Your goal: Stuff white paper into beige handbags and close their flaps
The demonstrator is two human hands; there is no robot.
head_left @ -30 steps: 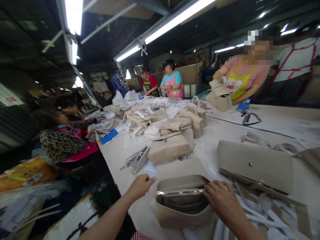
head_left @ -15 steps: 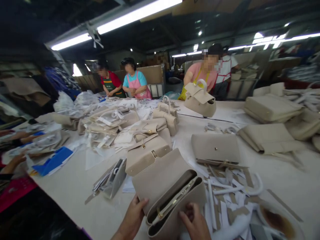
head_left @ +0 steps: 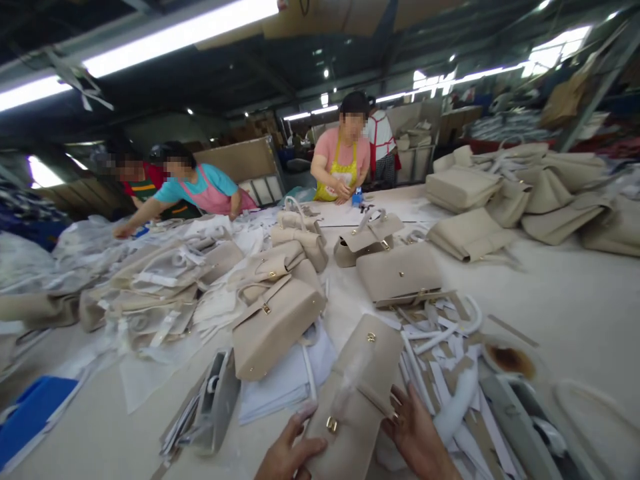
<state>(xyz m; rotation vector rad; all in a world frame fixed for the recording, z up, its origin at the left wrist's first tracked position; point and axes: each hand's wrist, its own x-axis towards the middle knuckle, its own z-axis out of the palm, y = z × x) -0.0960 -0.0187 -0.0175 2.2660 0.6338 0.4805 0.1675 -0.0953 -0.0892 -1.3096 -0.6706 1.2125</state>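
Observation:
A beige handbag (head_left: pixel 357 387) with gold metal fittings is tilted in front of me, one narrow strap-like band running across it. My left hand (head_left: pixel 295 447) grips its lower left edge, thumb on top near a gold fitting. My right hand (head_left: pixel 417 433) is at the bag's right edge, fingers apart and fingertips at or touching the side. Just beyond lies another beige handbag (head_left: pixel 277 327) with a gold clasp, on white sheets (head_left: pixel 280 390). A closed beige bag (head_left: pixel 400 273) lies farther to the right.
Paper and trim scraps (head_left: pixel 450 373) lie to the right, by a dish of brown liquid (head_left: pixel 510 360) and a grey holder (head_left: pixel 525 420). Another grey holder (head_left: pixel 220 400) stands left. Bag piles (head_left: pixel 545 180) lie at far right. Across the table stands a co-worker in a yellow apron (head_left: pixel 345 160).
The handbag in my hands was open with its flap raised; now it is closed and turned. My view swung right. The co-worker opposite has set a bag down on the table.

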